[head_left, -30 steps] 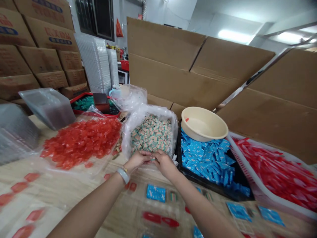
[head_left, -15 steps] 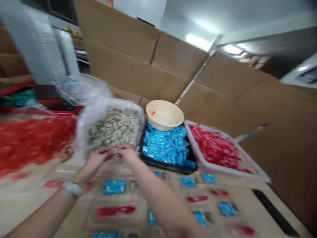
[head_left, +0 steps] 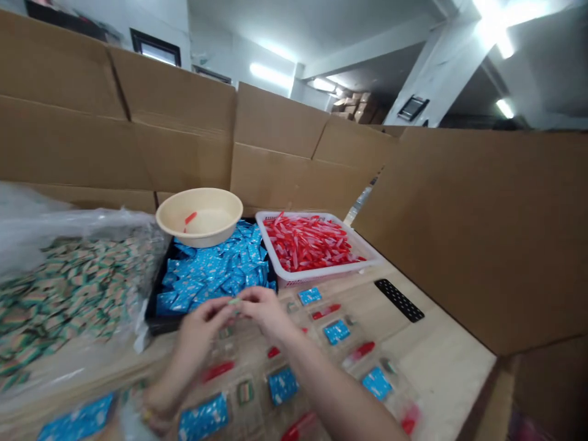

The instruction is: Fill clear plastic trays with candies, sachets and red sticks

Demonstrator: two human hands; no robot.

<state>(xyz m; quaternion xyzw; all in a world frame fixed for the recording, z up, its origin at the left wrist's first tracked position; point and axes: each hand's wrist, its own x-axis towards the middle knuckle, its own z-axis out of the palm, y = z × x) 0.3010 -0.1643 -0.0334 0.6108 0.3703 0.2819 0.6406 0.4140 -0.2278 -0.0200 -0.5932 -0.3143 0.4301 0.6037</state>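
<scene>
While the left hand [head_left: 202,334] and the right hand [head_left: 265,311] meet above the near edge of the tray, their curled fingertips close from either side on a small green-and-cream sachet [head_left: 234,301], pinching it between them; the sachet is mostly hidden by the fingers. Hands sit just in front of the black tray [head_left: 154,323], which is heaped with blue sachets [head_left: 209,278]. A cream plastic basin [head_left: 199,199] rests on the far left part of that heap, with one red sachet [head_left: 190,217] lying inside. Left of the tray, a clear plastic bag [head_left: 73,223] holds a large mass of green-and-cream sachets [head_left: 68,294]. Right of the tray, just beside it, a white plastic basket [head_left: 294,278] holds loose red sachets [head_left: 307,242]. Below the hands, clear plastic blister trays [head_left: 257,398] lie on the wooden table [head_left: 441,361], their cells holding blue, red and green-and-cream sachets. A black perforated strip [head_left: 399,300] lies on the table to the right. Tall cardboard sheets [head_left: 463,233] stand along the far and right sides of the table.
</scene>
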